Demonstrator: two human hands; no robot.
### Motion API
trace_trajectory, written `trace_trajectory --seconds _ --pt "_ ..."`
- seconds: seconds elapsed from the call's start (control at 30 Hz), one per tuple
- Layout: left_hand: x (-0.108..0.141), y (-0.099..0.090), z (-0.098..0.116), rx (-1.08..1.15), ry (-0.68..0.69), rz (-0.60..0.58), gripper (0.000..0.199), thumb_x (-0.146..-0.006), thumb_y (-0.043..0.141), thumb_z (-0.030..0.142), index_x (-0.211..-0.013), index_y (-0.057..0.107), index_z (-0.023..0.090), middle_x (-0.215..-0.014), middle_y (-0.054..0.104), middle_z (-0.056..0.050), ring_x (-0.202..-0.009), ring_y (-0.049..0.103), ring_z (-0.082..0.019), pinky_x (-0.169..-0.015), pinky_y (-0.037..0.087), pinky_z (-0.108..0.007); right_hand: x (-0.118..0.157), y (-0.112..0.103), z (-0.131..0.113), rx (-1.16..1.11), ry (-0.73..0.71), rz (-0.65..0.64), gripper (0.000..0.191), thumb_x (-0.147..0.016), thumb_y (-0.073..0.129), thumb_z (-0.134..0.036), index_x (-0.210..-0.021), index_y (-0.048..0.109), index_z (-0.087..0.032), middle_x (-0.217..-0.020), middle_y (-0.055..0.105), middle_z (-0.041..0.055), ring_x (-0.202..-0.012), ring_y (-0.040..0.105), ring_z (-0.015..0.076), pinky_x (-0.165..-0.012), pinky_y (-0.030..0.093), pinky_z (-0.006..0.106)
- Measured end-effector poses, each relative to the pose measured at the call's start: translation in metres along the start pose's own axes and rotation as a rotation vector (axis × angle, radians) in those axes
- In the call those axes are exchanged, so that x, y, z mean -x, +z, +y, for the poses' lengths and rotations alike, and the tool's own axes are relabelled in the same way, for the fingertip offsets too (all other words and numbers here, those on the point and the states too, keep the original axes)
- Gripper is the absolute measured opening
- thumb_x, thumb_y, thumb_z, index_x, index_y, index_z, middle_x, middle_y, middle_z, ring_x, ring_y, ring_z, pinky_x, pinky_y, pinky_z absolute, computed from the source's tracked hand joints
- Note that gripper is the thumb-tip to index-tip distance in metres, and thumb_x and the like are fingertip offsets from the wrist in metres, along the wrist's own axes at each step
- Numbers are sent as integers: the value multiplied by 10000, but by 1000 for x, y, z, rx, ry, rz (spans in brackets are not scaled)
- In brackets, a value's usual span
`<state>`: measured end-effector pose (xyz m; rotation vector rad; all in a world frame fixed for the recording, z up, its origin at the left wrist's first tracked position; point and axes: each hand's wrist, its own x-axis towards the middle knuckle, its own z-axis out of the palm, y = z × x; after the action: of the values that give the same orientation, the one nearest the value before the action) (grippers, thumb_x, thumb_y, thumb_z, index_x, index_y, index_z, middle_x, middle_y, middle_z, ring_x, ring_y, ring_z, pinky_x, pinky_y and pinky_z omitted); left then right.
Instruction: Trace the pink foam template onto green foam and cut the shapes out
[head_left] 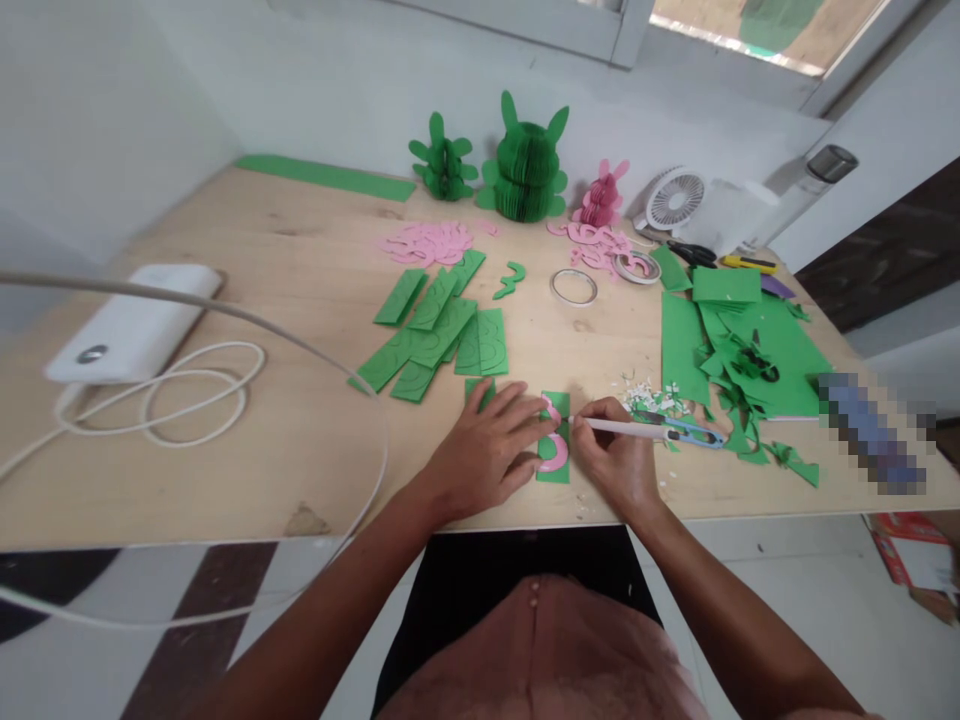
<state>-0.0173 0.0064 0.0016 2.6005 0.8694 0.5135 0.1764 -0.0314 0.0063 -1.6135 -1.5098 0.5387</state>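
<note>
My left hand lies with its fingers spread on the table, its fingertips pressing on a pink paper cutout with curved, number-3-like edges. The cutout rests on a small upright green paper piece. In my right hand is a white pen, its tip at the right edge of the green piece beside the cutout. Another green piece is partly covered by my left fingers. Beyond it lie several folded green pieces, some with drawn outlines, and a green cutout of similar curved shape.
Pink cutouts lie in a pile. A tape roll is near the middle. Paper figures and a small fan stand at the back. Green scraps and a blue tool lie right, a white power bank with cable left.
</note>
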Motion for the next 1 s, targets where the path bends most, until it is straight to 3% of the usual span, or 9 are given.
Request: trace_trajectory --seconds 1.0 --pt "0 0 0 2 -13 -21 416 -910 497 278 -1320 564 253 -1426 533 -41 -1388 334 -315 -1145 168 -574 2 0 -2 -9 -7 11 75 -797 563 -215 -723 551 -209 -579 542 -44 -491 486 112 -477 385 234"
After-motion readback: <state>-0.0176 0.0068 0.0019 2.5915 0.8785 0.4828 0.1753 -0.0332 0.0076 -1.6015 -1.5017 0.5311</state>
